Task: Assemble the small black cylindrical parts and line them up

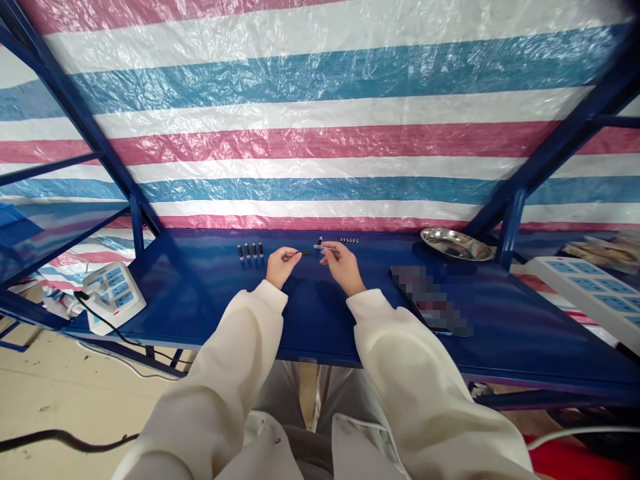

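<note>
My left hand (283,267) pinches a short, slim black tube (305,253) that points right. My right hand (343,264) is closed on a thin, pale, clear-looking rod (327,248), its end close to the tube's tip. Whether the two pieces touch is too small to tell. Just behind the right fingers a small dark piece with a light end (321,241) is on the table. Several black tubes with silvery ends (247,252) form a row left of my hands. Beyond my right hand lies a row of small shiny metal parts (349,241), perhaps springs.
The blue table (320,320) carries an oval metal tray (457,245) at the back right and a dark, blurred phone-like device (430,300). White power strips (115,297) sit at both sides. Blue frame posts and a striped sheet (320,147) stand behind.
</note>
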Motion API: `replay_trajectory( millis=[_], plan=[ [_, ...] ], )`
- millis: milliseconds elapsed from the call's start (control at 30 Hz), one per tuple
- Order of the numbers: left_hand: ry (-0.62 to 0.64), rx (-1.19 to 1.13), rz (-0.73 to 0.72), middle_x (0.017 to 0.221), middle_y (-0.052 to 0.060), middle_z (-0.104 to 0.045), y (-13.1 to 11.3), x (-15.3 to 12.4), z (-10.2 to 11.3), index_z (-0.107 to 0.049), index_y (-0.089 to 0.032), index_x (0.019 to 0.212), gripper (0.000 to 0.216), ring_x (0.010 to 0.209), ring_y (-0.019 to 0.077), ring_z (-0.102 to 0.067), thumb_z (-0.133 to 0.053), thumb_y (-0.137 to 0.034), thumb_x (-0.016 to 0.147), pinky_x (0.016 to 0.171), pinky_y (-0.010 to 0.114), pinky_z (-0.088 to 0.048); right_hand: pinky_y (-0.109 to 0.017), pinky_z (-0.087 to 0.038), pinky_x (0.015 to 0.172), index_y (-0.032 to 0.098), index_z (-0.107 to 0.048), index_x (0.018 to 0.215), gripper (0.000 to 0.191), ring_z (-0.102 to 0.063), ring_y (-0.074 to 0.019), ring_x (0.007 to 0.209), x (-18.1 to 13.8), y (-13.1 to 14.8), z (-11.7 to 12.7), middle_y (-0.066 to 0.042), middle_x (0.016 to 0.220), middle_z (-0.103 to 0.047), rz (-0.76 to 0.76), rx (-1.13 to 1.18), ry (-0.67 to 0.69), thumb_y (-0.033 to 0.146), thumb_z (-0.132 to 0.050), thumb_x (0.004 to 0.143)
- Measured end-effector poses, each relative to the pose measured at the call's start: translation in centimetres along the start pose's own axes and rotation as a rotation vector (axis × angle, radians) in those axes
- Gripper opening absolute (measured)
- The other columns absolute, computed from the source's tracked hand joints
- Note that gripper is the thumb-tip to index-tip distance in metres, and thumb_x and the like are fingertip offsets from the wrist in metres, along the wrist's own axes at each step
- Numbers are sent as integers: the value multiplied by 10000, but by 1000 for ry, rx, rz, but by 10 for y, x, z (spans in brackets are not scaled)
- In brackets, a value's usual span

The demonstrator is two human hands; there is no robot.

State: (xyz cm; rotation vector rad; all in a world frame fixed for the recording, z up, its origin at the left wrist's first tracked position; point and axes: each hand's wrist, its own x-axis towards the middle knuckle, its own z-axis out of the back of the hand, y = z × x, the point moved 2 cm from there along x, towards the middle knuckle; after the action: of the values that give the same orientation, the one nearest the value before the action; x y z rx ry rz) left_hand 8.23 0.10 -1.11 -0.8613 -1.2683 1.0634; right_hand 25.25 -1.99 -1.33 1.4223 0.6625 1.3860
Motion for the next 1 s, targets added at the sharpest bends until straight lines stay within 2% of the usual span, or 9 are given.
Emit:
replay_trajectory(
  millis=[233,433,733,1000],
  plan=[
    [-30,-95,73,676,28,-649,6,3,1,-657,-149,721,215,660,130,-589,-712,-332,622,673,276,-475,-292,-487,546,178,-581,915,386,-529,-98,523,0,-1,-4,-4,709,-611,-47,146,101,517,-554,732],
    [34,-141,72,689,34,-661,5,1,-1,-670,-152,730,243,674,138,-599,-728,-351,604,690,288,-483,-277,-463,529,187,-590,903,377,-523,-94,521,-3,4,-8,16,690,-583,-74,200,187,517,-576,720],
    [5,-197,113,640,18,-646,4,2,1,-676,-150,724,252,617,119,-580,-750,-341,577,672,285,-483,-255,-415,490,196,-578,882,359,-484,-89,509,-1,3,-5,21,666,-562,-90,232,99,519,-565,726],
    [0,-207,161,653,19,-650,-2,0,2,-681,-153,745,247,621,124,-582,-754,-329,589,661,287,-480,-248,-407,483,195,-581,877,346,-483,-84,502,-1,3,-4,32,651,-545,-103,233,104,504,-571,724]
  ],
)
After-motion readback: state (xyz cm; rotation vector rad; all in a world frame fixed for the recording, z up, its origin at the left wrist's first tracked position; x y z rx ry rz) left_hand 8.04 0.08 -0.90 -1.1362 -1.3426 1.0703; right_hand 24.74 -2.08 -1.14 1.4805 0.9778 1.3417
